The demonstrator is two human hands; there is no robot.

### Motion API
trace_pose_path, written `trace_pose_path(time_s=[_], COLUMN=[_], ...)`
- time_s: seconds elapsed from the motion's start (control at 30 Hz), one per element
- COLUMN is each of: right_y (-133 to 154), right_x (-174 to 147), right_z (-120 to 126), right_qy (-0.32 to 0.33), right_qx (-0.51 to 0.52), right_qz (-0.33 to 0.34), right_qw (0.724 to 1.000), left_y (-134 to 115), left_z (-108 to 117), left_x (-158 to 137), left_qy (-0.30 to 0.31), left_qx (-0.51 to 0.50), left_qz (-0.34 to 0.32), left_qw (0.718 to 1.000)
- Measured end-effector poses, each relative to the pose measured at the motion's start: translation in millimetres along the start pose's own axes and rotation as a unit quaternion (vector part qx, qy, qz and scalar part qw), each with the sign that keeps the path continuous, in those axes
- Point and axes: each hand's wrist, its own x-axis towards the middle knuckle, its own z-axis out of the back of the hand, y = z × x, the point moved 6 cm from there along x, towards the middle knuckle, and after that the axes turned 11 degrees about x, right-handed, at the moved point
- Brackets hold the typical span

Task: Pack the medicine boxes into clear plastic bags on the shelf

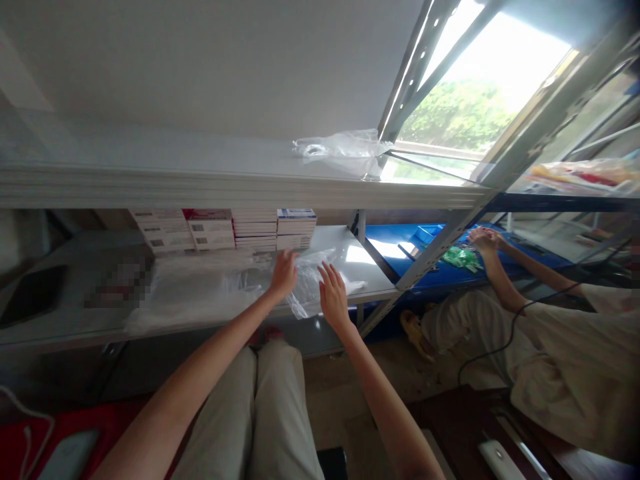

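Observation:
A clear plastic bag (pixel 305 290) lies crumpled at the front edge of the grey shelf, between my two hands. My left hand (pixel 284 275) is at its left side, the fingers bent together on the thin film. My right hand (pixel 333 297) rests against the right part of the bag with its fingers stretched and apart. Just left of my left hand, a flat pile of clear plastic bags (pixel 195 287) covers much of the shelf. Behind the pile stand stacked white boxes (pixel 213 233), some with red or blue printing.
An upper shelf (pixel 225 190) crosses above my hands, with another plastic bag (pixel 343 143) on it. A slanted metal post (pixel 435 243) stands to the right. Beyond it, a co-worker's hands (pixel 485 239) are over a blue table with green pieces (pixel 463 258). A dark phone-like slab (pixel 33 293) lies left.

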Motion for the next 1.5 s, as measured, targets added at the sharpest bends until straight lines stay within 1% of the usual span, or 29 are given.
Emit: trace_pose_path(time_s=[0.03,0.07,0.13,0.2,0.27,0.37,0.47,0.57,0.6,0.67,0.7,0.77,0.8,0.83,0.87,0.93,0.97,1.03,1.07,1.13,1.2,1.27,1.33,1.4,1.43,1.5], right_y=[-7.9,-16.1,-31.0,-43.2,-53.8,-69.5,-91.7,-120.4,-128.7,-139.1,-139.6,-129.5,-119.2,-106.4,-92.7,-68.6,-61.2,-58.2,-62.6,-81.7,-109.3,-136.4,-158.4,-174.4,-180.2,-188.1], right_x=[13.5,24.7,39.1,43.7,41.6,34.2,29.8,29.6,30.6,34.7,38.0,45.8,50.5,55.9,61.5,71.5,76.1,85.5,89.9,96.1,98.0,96.6,93.7,90.5,89.3,88.6], right_z=[-10.8,-23.7,-51.1,-74.2,-89.1,-97.6,-91.5,-72.7,-64.2,-44.4,-33.9,-18.3,-17.1,-21.7,-31.2,-56.0,-66.6,-77.6,-78.5,-74.5,-65.9,-56.2,-47.2,-40.2,-37.1,-31.1], right_qy=[0.018,0.045,0.109,0.159,0.185,0.202,0.207,0.198,0.186,0.129,0.081,-0.023,-0.052,-0.052,-0.028,0.049,0.076,0.085,0.079,0.079,0.097,0.125,0.150,0.177,0.188,0.197], right_qx=[0.017,0.031,0.040,0.019,-0.022,-0.079,-0.116,-0.135,-0.137,-0.137,-0.133,-0.112,-0.094,-0.070,-0.047,-0.011,-0.002,0.002,-0.002,-0.015,-0.024,-0.016,-0.013,-0.038,-0.056,-0.089], right_qz=[-0.011,-0.022,-0.041,-0.061,-0.084,-0.108,-0.126,-0.157,-0.167,-0.180,-0.180,-0.154,-0.123,-0.082,-0.039,0.027,0.042,0.042,0.031,-0.006,-0.053,-0.081,-0.092,-0.095,-0.096,-0.100], right_qw=[1.000,0.998,0.992,0.985,0.979,0.970,0.963,0.958,0.959,0.966,0.971,0.981,0.987,0.993,0.998,0.998,0.996,0.995,0.996,0.997,0.994,0.989,0.984,0.979,0.976,0.971], left_y=[-15.4,-25.0,-33.2,-32.2,-28.6,-24.5,-23.2,-25.2,-25.9,-26.6,-26.8,-26.8,-26.5,-26.0,-25.5,-24.1,-23.3,-22.0,-21.6,-21.8,-22.1,-21.4,-19.6,-17.5,-15.8,-10.2], left_z=[-9.2,-20.5,-41.8,-57.7,-65.8,-65.9,-63.4,-60.9,-59.7,-57.6,-57.0,-57.2,-57.6,-58.3,-59.0,-60.4,-61.0,-61.8,-61.6,-58.9,-52.4,-42.6,-30.8,-21.9,-20.3,-23.4], left_x=[-7.2,-14.5,-29.1,-42.6,-52.9,-60.5,-62.5,-63.1,-63.4,-63.9,-64.0,-63.7,-63.3,-62.8,-62.1,-61.0,-60.7,-60.9,-61.3,-62.3,-62.3,-59.7,-53.2,-43.5,-38.2,-28.4], left_qy=[-0.002,0.011,0.043,0.077,0.095,0.082,0.088,0.106,0.108,0.108,0.107,0.106,0.105,0.104,0.102,0.096,0.093,0.090,0.087,0.078,0.064,0.045,0.013,-0.015,-0.019,-0.005], left_qx=[0.002,0.012,0.038,0.081,0.138,0.198,0.213,0.222,0.223,0.219,0.215,0.204,0.199,0.195,0.192,0.188,0.188,0.185,0.183,0.176,0.161,0.138,0.117,0.110,0.113,0.125], left_qz=[-0.030,-0.030,0.000,0.026,0.026,0.012,0.012,0.004,0.003,0.003,0.003,0.003,0.005,0.007,0.008,0.010,0.010,0.009,0.009,0.007,0.012,0.025,0.034,0.024,0.016,0.005], left_qw=[1.000,0.999,0.998,0.993,0.986,0.977,0.973,0.969,0.969,0.970,0.971,0.973,0.974,0.975,0.976,0.977,0.978,0.979,0.979,0.981,0.985,0.989,0.992,0.994,0.993,0.992])
